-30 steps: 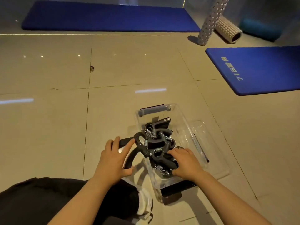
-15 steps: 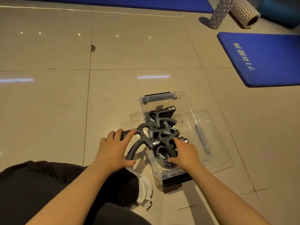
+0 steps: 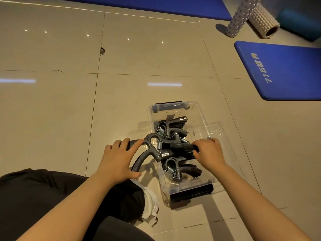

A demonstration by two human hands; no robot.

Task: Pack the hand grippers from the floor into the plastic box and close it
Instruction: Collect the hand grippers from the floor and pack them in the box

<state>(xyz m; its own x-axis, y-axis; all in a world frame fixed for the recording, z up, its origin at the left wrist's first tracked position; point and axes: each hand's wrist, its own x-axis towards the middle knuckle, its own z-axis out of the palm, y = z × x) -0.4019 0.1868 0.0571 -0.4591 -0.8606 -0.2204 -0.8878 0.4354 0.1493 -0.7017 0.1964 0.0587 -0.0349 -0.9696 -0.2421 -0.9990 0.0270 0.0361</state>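
A clear plastic box (image 3: 201,112) with black latches stands open on the tiled floor and holds several black hand grippers (image 3: 172,129). My left hand (image 3: 118,159) grips one black hand gripper (image 3: 147,153) that hangs over the box's left wall, its spring end reaching inside. My right hand (image 3: 208,153) is inside the box, its fingers closed on the foam handle of another hand gripper (image 3: 182,146) on top of the pile. One more gripper (image 3: 180,169) lies at the near end. The clear lid (image 3: 224,136) lies on the floor against the box's right side.
My legs in black trousers (image 3: 52,197) and a white shoe (image 3: 150,204) are at the lower left, close to the box. A blue mat (image 3: 286,70) lies at the right. Two foam rollers (image 3: 251,16) stand at the far right. Another blue mat (image 3: 156,4) lies along the back.
My right hand has moved from the near end of the box up to the middle of the pile and taken a handle. The left hand has kept its hold on its gripper.
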